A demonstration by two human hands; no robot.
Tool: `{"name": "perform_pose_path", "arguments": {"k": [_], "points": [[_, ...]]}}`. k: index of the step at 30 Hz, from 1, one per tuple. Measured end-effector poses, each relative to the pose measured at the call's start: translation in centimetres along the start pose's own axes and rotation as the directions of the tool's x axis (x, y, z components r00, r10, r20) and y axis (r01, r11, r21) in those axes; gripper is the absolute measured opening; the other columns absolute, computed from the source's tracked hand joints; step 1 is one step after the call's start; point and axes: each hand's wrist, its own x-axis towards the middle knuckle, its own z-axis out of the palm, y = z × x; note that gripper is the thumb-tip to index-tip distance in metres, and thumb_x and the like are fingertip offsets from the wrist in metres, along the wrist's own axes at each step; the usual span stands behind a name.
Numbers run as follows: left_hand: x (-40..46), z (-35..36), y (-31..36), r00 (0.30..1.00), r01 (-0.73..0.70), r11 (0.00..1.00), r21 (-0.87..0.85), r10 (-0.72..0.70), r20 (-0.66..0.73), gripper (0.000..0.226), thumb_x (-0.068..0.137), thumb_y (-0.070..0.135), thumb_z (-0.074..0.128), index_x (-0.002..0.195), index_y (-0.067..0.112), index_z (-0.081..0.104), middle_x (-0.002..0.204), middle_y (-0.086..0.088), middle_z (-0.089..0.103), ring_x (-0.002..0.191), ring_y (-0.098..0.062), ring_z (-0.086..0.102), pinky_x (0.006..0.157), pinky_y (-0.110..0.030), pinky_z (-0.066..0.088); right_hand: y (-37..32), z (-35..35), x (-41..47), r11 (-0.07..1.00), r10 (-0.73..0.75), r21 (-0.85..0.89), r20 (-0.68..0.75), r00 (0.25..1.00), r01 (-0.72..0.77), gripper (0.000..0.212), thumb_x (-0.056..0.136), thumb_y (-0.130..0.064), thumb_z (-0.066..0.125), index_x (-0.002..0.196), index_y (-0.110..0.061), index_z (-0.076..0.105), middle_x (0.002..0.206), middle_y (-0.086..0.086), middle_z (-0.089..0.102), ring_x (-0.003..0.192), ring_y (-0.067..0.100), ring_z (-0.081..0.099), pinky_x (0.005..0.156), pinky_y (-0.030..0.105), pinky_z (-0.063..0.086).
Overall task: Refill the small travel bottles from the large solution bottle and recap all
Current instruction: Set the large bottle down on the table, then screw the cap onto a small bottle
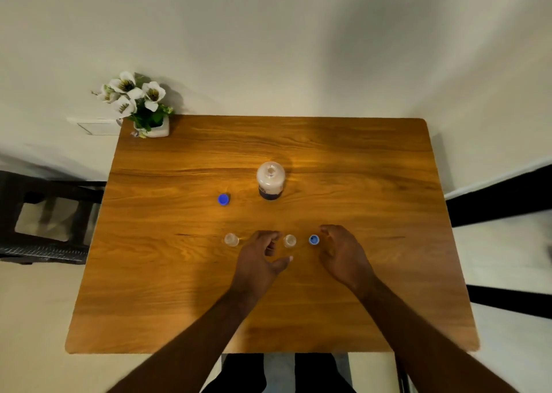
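Observation:
A large solution bottle stands uncapped in the middle of the wooden table. Its blue cap lies to its left. Two small clear travel bottles stand open nearer to me: one on the left, one in the middle. A small blue cap lies open side up, right of the middle bottle. My left hand hovers just left of the middle bottle, fingers loosely curled, holding nothing. My right hand is relaxed beside the small blue cap, fingertips close to it.
A white pot with white flowers stands at the table's far left corner. A dark chair is beyond the left edge. The table's near edge runs just in front of my body.

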Motion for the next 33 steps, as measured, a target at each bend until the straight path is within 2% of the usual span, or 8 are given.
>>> {"name": "perform_pose_path", "arguments": {"k": [4, 7, 13, 18, 22, 26, 31, 33], "points": [[1.1, 1.0, 0.2, 1.0, 0.0, 0.997, 0.077, 0.001, -0.015, 0.059, 0.079, 0.025, 0.086, 0.132, 0.018, 0.064, 0.117, 0.003, 0.065, 0.094, -0.01, 0.063, 0.08, -0.027, 0.06, 0.4, 1.1, 0.0, 1.0, -0.005, 0.023, -0.02, 1.0, 0.005, 0.06, 0.08, -0.026, 0.076, 0.136, -0.021, 0.054, 0.135, 0.001, 0.058, 0.119, 0.02, 0.057, 0.099, 0.033, 0.046], [1.5, 1.5, 0.1, 0.999, 0.011, 0.997, 0.078, -0.009, -0.036, 0.056, 0.08, 0.027, 0.085, 0.132, 0.019, 0.064, 0.114, 0.005, 0.067, 0.093, -0.01, 0.064, 0.082, -0.027, 0.058, 0.1, 1.7, 0.7, 1.0, -0.027, -0.014, -0.047, 0.999, 0.027, 0.052, 0.086, -0.034, 0.07, 0.135, -0.026, 0.055, 0.133, -0.003, 0.059, 0.117, 0.017, 0.058, 0.094, 0.031, 0.048], [2.3, 1.7, 0.5, 0.999, 0.01, 0.999, 0.037, -0.008, -0.04, 0.038, 0.083, 0.027, 0.083, 0.119, 0.018, 0.073, 0.105, 0.004, 0.076, 0.088, -0.008, 0.068, 0.078, -0.023, 0.058, -0.5, 1.3, 1.2, 0.996, -0.067, -0.073, -0.089, 0.994, 0.061, 0.032, 0.096, -0.033, 0.057, 0.126, -0.023, 0.061, 0.123, -0.002, 0.062, 0.107, 0.015, 0.059, 0.085, 0.029, 0.05], [2.2, 1.0, 1.9, 0.998, -0.041, 0.999, -0.031, 0.04, -0.05, 0.035, 0.081, 0.026, 0.085, 0.114, 0.021, 0.074, 0.102, 0.009, 0.076, 0.089, -0.004, 0.07, 0.077, -0.03, 0.062, -0.6, -1.1, -0.7, 0.984, -0.014, 0.172, -0.147, 0.989, 0.039, 0.029, 0.091, -0.032, 0.068, 0.118, -0.027, 0.059, 0.109, -0.012, 0.063, 0.093, 0.001, 0.061, 0.077, 0.019, 0.054], [2.2, -0.8, 5.7, 0.987, -0.14, 0.981, -0.133, 0.127, -0.101, 0.033, 0.08, 0.023, 0.084, 0.111, 0.028, 0.075, 0.105, 0.017, 0.074, 0.098, -0.002, 0.069, 0.075, -0.027, 0.062, -2.1, -4.7, -2.1, 0.926, -0.01, 0.366, -0.226, 0.974, 0.095, 0.033, 0.087, -0.022, 0.074, 0.117, -0.027, 0.062, 0.107, -0.015, 0.065, 0.098, -0.004, 0.065, 0.077, 0.008, 0.051], [2.4, -3.9, 11.1, 0.959, -0.262, 0.937, -0.231, 0.227, -0.169, 0.034, 0.08, 0.021, 0.084, 0.113, 0.026, 0.076, 0.107, 0.014, 0.075, 0.101, -0.002, 0.069, 0.074, -0.014, 0.058, -5.4, -10.0, -3.0, 0.875, -0.097, 0.412, -0.368, 0.925, 0.256, 0.03, 0.087, -0.017, 0.075, 0.114, -0.028, 0.068, 0.11, -0.015, 0.068, 0.097, -0.002, 0.067, 0.08, 0.017, 0.056], [3.5, -9.1, 18.7, 0.912, -0.404, 0.862, -0.305, 0.352, -0.211, 0.035, 0.08, 0.016, 0.086, 0.112, 0.025, 0.075, 0.106, 0.006, 0.075, 0.097, -0.011, 0.072, 0.071, -0.02, 0.059, -12.1, -19.5, -2.9, 0.79, -0.176, 0.46, -0.464, 0.868, 0.406, 0.035, 0.082, -0.021, 0.08, 0.11, -0.034, 0.065, 0.096, -0.019, 0.073, 0.088, -0.001, 0.07, 0.071, 0.014, 0.054], [3.8, -11.4, 21.8, 0.881, -0.467, 0.829, -0.308, 0.408, -0.239, 0.036, 0.08, 0.017, 0.086, 0.114, 0.025, 0.074, 0.107, 0.009, 0.075, 0.103, -0.009, 0.071, 0.079, -0.027, 0.063, -15.3, -23.8, -3.1, 0.766, -0.257, 0.414, -0.505, 0.824, 0.492, 0.028, 0.081, -0.025, 0.081, 0.104, -0.034, 0.067, 0.095, -0.021, 0.073, 0.086, -0.001, 0.07, 0.069, 0.01, 0.052]]}}
